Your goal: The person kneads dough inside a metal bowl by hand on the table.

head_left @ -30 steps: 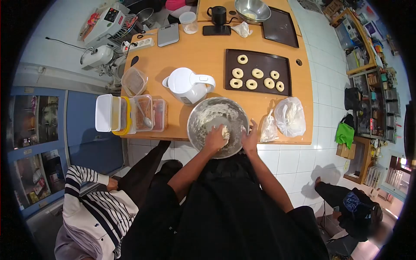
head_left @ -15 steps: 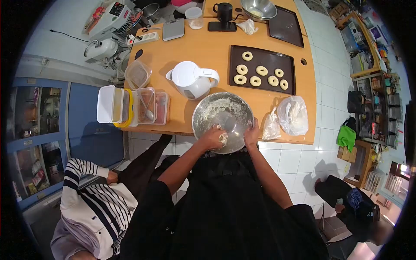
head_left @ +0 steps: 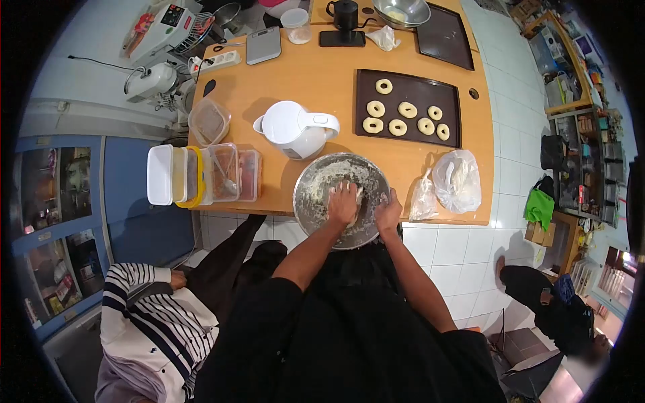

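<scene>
A steel mixing bowl (head_left: 316,218) stands at the table's front edge, its inner wall smeared with flour and dough bits. Inside it my left hand (head_left: 343,203) is closed over a lump of dough (head_left: 358,197), partly hidden beneath the fingers. On the bowl's right rim my right hand (head_left: 388,213) is clamped, fingers wrapped over the edge. Behind the bowl is a white electric kettle (head_left: 289,127). A dark tray (head_left: 423,91) at the back right carries several raw dough rings (head_left: 407,110).
Plastic containers (head_left: 250,176) line the table's left front, and a plastic bag (head_left: 457,181) lies at its right front. Farther back are a scale (head_left: 263,46) and a black pot (head_left: 346,15). One person (head_left: 154,316) is at the left, another (head_left: 551,302) at the right.
My left hand has moved from the bowl's lower part up toward its middle, onto the dough. My right hand stays on the rim. The person at the right has shifted.
</scene>
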### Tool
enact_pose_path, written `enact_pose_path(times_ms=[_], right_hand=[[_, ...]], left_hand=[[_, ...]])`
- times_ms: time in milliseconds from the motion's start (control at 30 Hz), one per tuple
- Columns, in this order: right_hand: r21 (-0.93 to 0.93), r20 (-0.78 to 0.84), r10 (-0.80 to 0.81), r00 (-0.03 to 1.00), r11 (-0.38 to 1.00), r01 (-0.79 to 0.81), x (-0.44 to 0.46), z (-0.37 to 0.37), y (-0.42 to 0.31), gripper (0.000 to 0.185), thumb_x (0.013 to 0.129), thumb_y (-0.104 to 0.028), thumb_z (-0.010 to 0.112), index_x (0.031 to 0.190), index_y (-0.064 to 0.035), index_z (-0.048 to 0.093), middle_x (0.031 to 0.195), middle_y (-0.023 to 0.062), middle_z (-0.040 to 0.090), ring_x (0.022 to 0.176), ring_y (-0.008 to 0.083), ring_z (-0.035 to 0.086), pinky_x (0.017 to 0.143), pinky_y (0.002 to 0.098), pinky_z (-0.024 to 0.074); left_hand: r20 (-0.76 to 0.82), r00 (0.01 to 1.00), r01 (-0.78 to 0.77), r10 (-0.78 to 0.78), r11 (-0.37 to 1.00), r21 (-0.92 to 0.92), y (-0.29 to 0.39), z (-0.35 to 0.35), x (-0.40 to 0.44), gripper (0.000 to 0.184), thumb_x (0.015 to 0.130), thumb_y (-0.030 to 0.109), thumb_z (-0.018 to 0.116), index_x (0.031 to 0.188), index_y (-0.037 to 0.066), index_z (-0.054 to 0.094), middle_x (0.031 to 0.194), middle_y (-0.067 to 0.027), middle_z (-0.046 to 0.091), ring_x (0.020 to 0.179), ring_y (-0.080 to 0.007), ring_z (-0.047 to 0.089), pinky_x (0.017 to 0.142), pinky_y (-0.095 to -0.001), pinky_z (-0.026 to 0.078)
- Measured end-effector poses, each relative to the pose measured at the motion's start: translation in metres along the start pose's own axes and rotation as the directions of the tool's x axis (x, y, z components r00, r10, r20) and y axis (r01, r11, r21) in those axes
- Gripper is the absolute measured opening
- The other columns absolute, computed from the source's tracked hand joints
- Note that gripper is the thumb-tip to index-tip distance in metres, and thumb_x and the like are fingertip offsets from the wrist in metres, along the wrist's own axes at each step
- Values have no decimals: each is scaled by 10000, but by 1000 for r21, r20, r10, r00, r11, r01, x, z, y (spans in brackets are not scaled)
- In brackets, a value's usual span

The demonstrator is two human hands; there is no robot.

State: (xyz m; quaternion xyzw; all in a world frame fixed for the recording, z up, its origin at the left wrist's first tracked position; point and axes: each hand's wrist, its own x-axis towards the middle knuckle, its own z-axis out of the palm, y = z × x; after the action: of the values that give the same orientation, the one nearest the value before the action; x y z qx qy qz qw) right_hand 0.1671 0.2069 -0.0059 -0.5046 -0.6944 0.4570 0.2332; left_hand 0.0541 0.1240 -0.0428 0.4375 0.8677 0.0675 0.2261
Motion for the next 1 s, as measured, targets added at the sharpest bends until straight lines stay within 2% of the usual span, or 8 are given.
enact_pose_path(times_ms=[167, 267, 433, 533, 667, 700, 800, 1000], right_hand=[[-105, 8, 30, 1000, 994, -29, 0, 1, -5, 308, 789, 73, 486, 1081, 19, 568, 905, 275, 655, 894, 462, 629, 766, 456, 492], [-172, -4, 60, 998, 983, -60, 2, -1, -7, 313, 773, 77, 490, 1067, 14, 573, 889, 283, 652, 887, 471, 625, 762, 470, 490], [-159, -81, 44, 996, 986, -57, 3, 7, -4, 313, 756, 76, 494, 1047, 3, 584, 870, 289, 650, 874, 471, 628, 758, 484, 489], [-133, -75, 36, 997, 990, -45, 5, 8, -6, 312, 758, 72, 495, 1046, 0, 589, 868, 287, 651, 867, 468, 632, 759, 484, 492], [-137, -92, -17, 996, 991, 4, 5, 6, -8, 355, 727, 85, 467, 1052, -2, 584, 839, 283, 648, 826, 473, 629, 735, 489, 492], [-153, -98, -47, 994, 988, 32, 5, 8, -5, 378, 712, 91, 453, 1055, -2, 582, 827, 282, 646, 807, 476, 627, 722, 493, 491], [-198, -113, -26, 993, 980, 4, 6, 11, 0, 369, 712, 84, 479, 1056, -1, 583, 836, 282, 647, 818, 476, 627, 725, 489, 492], [-183, -92, -40, 995, 983, 23, -3, 16, 0, 391, 707, 86, 513, 1082, -1, 575, 849, 280, 650, 839, 467, 632, 740, 484, 494]], left_hand=[[-172, 981, 87, -94, 995, -49, -3, 12, 35, 539, 740, 268, 744, 1198, 108, 509, 1314, -171, 514, 1246, -348, 468, 1009, -529, 368], [-420, 904, -38, -80, 963, -266, -17, 37, 39, 553, 771, 266, 713, 1246, 97, 485, 1302, -192, 517, 1245, -377, 458, 1015, -537, 360], [-41, 996, 69, -81, 968, -242, 3, 1, 6, 637, 875, 419, 577, 1386, 81, 404, 1441, -272, 369, 1327, -443, 359, 1098, -569, 249], [-34, 993, -114, 115, 993, 35, 2, -1, -26, 703, 906, 452, 519, 1472, 88, 315, 1531, -273, 225, 1401, -449, 254, 1128, -599, 178], [321, 933, -136, 164, 985, -108, -9, -1, -64, 815, 841, 425, 566, 1512, 101, 235, 1539, -275, 207, 1444, -448, 146, 1123, -600, 225], [345, 927, -89, 146, 980, -177, -10, -5, -71, 797, 797, 378, 608, 1485, 106, 309, 1464, -280, 351, 1375, -425, 335, 1055, -568, 359], [508, 844, -52, 172, 969, -240, -9, -54, -82, 708, 755, 316, 648, 1407, 123, 451, 1335, -262, 499, 1187, -399, 540, 957, -541, 444], [270, 955, -74, 120, 982, -173, -21, -53, -71, 555, 710, 230, 688, 1257, 203, 600, 1212, -233, 586, 1016, -372, 613, 872, -529, 475]])
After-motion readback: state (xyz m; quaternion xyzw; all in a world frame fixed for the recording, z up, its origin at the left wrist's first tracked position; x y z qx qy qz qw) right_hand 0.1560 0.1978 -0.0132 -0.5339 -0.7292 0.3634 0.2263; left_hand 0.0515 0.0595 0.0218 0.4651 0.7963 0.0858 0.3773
